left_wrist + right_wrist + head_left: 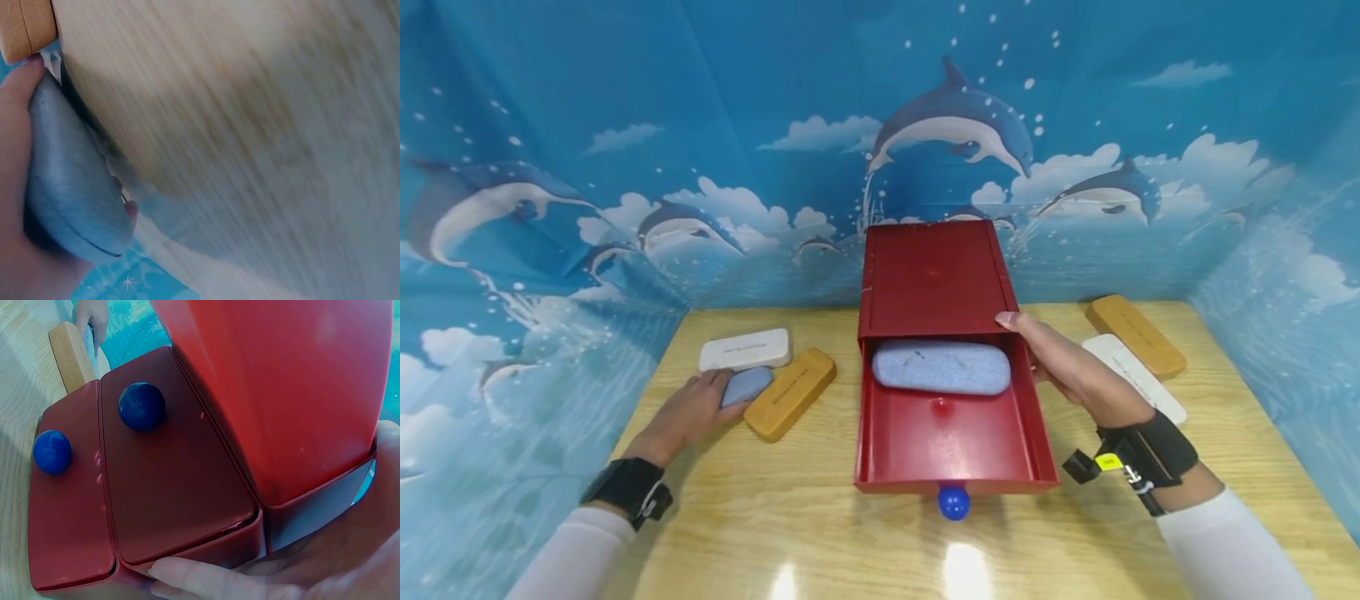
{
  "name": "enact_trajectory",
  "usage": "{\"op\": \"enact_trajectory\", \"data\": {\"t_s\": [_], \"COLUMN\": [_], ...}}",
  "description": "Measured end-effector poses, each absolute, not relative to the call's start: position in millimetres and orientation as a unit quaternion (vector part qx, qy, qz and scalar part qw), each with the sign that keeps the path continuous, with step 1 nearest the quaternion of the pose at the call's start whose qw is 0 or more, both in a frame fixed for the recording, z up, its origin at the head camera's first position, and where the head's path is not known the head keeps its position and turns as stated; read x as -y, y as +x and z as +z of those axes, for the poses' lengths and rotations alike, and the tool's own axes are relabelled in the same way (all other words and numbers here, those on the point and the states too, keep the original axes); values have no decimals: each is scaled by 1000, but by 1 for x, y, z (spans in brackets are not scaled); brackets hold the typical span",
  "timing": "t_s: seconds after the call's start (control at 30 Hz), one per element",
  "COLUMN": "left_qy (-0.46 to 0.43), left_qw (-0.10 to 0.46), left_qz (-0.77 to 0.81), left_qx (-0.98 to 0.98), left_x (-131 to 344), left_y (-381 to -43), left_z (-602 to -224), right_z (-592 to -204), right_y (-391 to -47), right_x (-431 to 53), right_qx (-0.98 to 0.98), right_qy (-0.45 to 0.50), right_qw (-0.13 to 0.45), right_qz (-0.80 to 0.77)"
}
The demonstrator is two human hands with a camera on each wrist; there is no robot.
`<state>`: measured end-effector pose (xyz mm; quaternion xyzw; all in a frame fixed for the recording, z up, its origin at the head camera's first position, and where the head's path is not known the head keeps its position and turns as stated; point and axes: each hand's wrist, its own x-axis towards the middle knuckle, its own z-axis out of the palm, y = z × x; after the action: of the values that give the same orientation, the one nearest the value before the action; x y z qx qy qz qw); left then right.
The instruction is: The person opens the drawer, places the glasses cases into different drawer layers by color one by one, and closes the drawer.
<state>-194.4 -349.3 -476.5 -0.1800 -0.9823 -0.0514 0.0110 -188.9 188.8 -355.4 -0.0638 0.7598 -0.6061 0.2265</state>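
Note:
In the head view my left hand (688,410) grips a small blue-grey glasses case (747,387) at the table's left. The left wrist view shows this case (75,181) between thumb and fingers, its seam visible. My right hand (1071,371) rests against the right side of a red drawer box (936,283), thumb at its top front edge. The upper drawer (947,442) is pulled out, and a light blue glasses case (942,367) lies across its back part. In the right wrist view, two lower drawers are closed, and fingers press along the box's side.
Beside my left hand lie a white glasses case (745,350) and a tan one (792,394). Right of the box lie a white case (1135,377) and a tan one (1137,336). A blue knob (954,503) sticks out from the open drawer. Dolphin-print cloth surrounds the wooden table (760,517).

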Motion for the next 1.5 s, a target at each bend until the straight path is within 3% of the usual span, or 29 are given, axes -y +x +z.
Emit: {"op": "enact_trajectory", "data": {"t_s": [0.17,0.67,1.13,1.5], "left_qy": [-164,-108,-165,-156], "left_qw": [16,-50,40,50], "left_qz": [-74,-93,-68,-73], "left_qx": [984,989,983,984], "left_x": [348,339,311,299], "left_y": [-193,-190,-190,-190], "left_z": [-474,-446,-402,-385], "right_z": [-356,-354,-355,-355], "right_y": [-189,-189,-188,-187], "right_x": [-189,-188,-189,-188], "right_qx": [-757,-760,-762,-766], "right_qy": [-60,-57,-59,-55], "right_qw": [228,233,225,217], "right_qz": [-609,-604,-604,-603]}}
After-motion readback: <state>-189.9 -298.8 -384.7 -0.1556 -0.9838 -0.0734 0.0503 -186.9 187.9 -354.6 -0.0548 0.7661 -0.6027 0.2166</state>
